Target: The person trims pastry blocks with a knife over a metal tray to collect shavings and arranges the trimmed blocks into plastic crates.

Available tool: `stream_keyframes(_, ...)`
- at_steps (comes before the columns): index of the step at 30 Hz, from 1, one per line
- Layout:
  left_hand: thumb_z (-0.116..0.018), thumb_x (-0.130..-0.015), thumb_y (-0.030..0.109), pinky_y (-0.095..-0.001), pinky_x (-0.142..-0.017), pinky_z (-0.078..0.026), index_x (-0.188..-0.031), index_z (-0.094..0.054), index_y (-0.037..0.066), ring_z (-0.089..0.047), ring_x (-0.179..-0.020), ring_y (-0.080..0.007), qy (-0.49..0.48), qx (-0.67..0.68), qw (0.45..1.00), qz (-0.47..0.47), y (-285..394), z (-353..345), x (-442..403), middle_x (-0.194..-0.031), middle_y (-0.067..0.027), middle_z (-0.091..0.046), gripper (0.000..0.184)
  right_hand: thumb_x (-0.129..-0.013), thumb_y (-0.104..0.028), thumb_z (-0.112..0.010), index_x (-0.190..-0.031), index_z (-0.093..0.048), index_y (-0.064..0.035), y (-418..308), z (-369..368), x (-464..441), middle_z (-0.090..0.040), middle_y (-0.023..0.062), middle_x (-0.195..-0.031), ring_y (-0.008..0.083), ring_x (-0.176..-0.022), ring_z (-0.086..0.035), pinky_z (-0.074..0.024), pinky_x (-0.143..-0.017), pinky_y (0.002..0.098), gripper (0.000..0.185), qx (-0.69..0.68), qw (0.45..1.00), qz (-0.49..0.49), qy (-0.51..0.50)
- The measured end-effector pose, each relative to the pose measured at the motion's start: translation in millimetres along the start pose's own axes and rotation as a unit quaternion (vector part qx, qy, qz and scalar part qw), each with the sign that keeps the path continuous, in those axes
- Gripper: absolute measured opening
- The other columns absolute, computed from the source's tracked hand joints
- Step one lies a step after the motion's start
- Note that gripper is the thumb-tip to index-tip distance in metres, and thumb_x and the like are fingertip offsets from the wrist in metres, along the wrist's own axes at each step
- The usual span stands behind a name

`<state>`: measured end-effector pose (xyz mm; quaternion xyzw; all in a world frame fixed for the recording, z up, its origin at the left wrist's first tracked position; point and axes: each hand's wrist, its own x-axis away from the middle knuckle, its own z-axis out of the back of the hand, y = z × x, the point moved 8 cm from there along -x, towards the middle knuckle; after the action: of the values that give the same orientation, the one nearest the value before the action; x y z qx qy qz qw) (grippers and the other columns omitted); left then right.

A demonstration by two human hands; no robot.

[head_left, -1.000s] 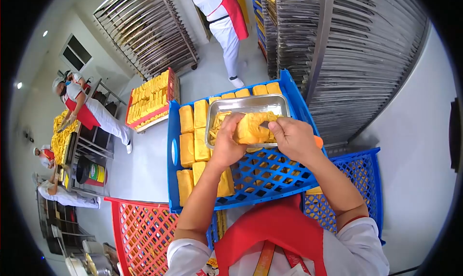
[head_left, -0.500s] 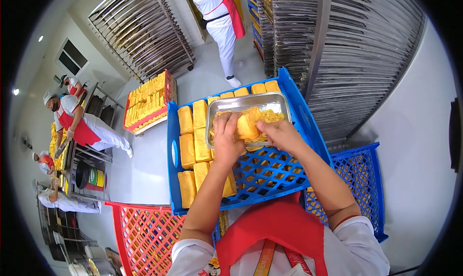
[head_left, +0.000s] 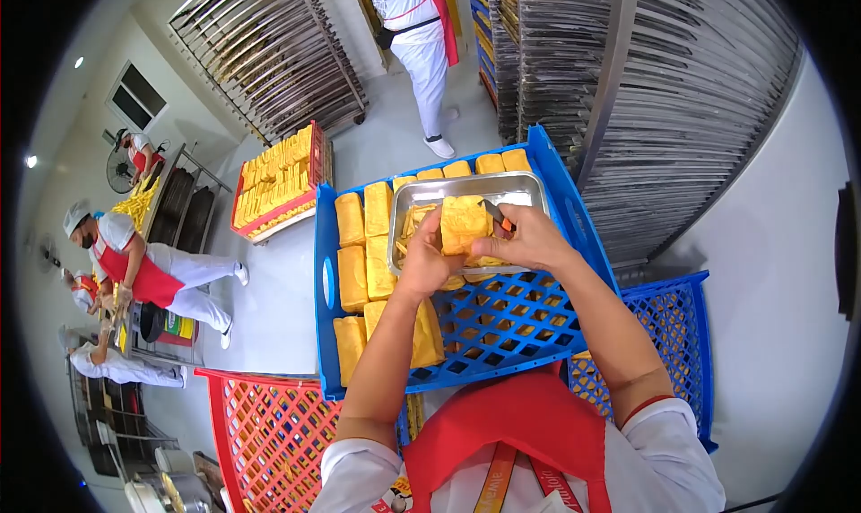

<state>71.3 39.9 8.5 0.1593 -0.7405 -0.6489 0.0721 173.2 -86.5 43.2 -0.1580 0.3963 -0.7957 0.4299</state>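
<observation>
Above a silvery metal pan [head_left: 516, 188], a half-curled left hand [head_left: 425, 264] and right hand [head_left: 533, 241], closed around a dark-bladed knife [head_left: 492, 212], are cradling a yellow block-shaped loaf [head_left: 463, 223], seemingly light, soft, best held by its sides.

Yellow block [head_left: 465, 221]: was mostly under the fingers half a sec ago, now its broad face is in full view
Knife [head_left: 508, 225]: orange handle's popped out above the right thumb, was hidden just before
Left hand [head_left: 430, 260]: fingers slid off the top, now it's on the block's side
Co-worker [head_left: 143, 266]: moved, legs now partly block the black bin [head_left: 152, 321]
Fan [head_left: 120, 170]: now visible lol
</observation>
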Motion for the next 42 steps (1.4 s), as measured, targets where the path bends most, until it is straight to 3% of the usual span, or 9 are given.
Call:
stream_keyframes(5,-0.068,-0.069,-0.018,-0.0316,-0.100,-0.047,-0.134,-0.050,0.005,-0.058,-0.116,-0.0158,0.025,-0.056,0.998,-0.032,1.9,3.1,-5.9,-0.125,-0.0035,-0.060,0.072,-0.069,-0.077,-0.068,-0.076,-0.066,0.0031,12.4,-6.7,-2.7,-0.064,0.0178,-0.066,0.0335,-0.065,-0.063,-0.0488,-0.060,0.0408,0.081,-0.049,0.997,-0.046,-0.026)
stream_keyframes(8,-0.067,-0.065,-0.015,-0.0360,-0.101,-0.045,-0.131,-0.055,0.008,-0.057,-0.117,-0.0236,0.092,-0.281,0.948,-0.116,32.3,5.6,-1.7,-0.122,-0.0066,-0.059,0.071,-0.068,-0.079,-0.066,-0.081,-0.068,0.0047,26.4,-9.3,-3.9,-0.066,0.0204,-0.072,0.0362,-0.071,-0.066,-0.0511,-0.064,0.0425,0.084,-0.072,0.995,-0.073,-0.017)
stream_keyframes(10,-0.065,-0.061,-0.009,-0.0420,-0.103,-0.040,-0.127,-0.059,0.012,-0.053,-0.115,-0.0327,0.126,-0.560,0.804,-0.159,51.3,-0.1,2.8,-0.119,-0.0107,-0.058,0.069,-0.067,-0.079,-0.066,-0.086,-0.069,0.0054,17.0,0.6,-1.9,-0.068,0.0215,-0.075,0.0375,-0.074,-0.068,-0.0523,-0.067,0.0436,0.087,-0.082,0.993,-0.082,-0.003)
stream_keyframes(15,-0.067,-0.063,-0.002,-0.0463,-0.106,-0.034,-0.125,-0.060,0.015,-0.051,-0.114,-0.0337,0.083,-0.609,0.762,-0.202,58.3,-12.9,3.0,-0.118,-0.0092,-0.058,0.065,-0.060,-0.078,-0.072,-0.081,-0.066,0.0005,-18.5,22.8,2.0,-0.067,0.0179,-0.072,0.0363,-0.072,-0.067,-0.0508,-0.065,0.0445,0.082,0.185,0.979,0.028,0.078)
stream_keyframes(26,-0.068,-0.065,-0.002,-0.0440,-0.102,-0.040,-0.128,-0.058,0.012,-0.053,-0.113,-0.0338,0.087,-0.623,0.758,-0.174,54.6,-5.4,-4.8,-0.117,-0.0122,-0.058,0.065,-0.084,-0.070,-0.054,-0.086,-0.069,0.0000,-10.8,5.9,0.4,-0.068,0.0217,-0.083,0.0390,-0.083,-0.067,-0.0510,-0.074,0.0467,0.071,0.173,0.982,-0.055,-0.060)
stream_keyframes(29,-0.073,-0.077,0.012,-0.0365,-0.086,-0.055,-0.134,-0.048,0.007,-0.060,-0.112,-0.0268,0.182,-0.266,0.946,-0.040,25.9,43.7,-17.2,-0.120,-0.0116,-0.059,0.063,-0.090,-0.064,-0.048,-0.091,-0.070,0.0001,11.1,22.3,-0.5,-0.069,0.0220,-0.087,0.0404,-0.090,-0.066,-0.0505,-0.081,0.0482,0.068,0.100,0.991,-0.084,0.024)
stream_keyframes(30,-0.073,-0.077,0.012,-0.0365,-0.086,-0.055,-0.134,-0.048,0.007,-0.060,-0.112,-0.0268,0.186,-0.268,0.944,-0.043,34.3,43.1,-15.7,-0.120,-0.0116,-0.059,0.063,-0.093,-0.058,-0.047,-0.094,-0.070,0.0005,16.9,31.0,-0.9,-0.069,0.0231,-0.090,0.0414,-0.094,-0.065,-0.0498,-0.083,0.0489,0.063,0.079,0.990,-0.092,0.068)
stream_keyframes(33,-0.070,-0.086,0.035,-0.0423,-0.086,-0.058,-0.128,-0.053,0.014,-0.063,-0.110,-0.0258,0.167,0.269,0.932,0.174,-9.5,37.6,-17.1,-0.119,-0.0083,-0.062,0.050,-0.098,-0.042,-0.048,-0.094,-0.066,0.0005,12.5,34.3,4.4,-0.068,0.0239,-0.089,0.0426,-0.090,-0.065,-0.0498,-0.081,0.0500,0.047,0.084,0.991,-0.066,0.077)
stream_keyframes(42,-0.068,-0.089,0.039,-0.0364,-0.080,-0.057,-0.127,-0.052,0.015,-0.063,-0.106,-0.0237,0.214,0.346,0.897,0.171,-20.9,12.2,-5.9,-0.120,-0.0077,-0.060,0.048,-0.099,-0.032,-0.049,-0.083,-0.058,-0.0031,-46.0,13.2,17.1,-0.064,0.0204,-0.082,0.0422,-0.075,-0.063,-0.0490,-0.068,0.0524,0.035,0.110,0.979,0.083,0.149)
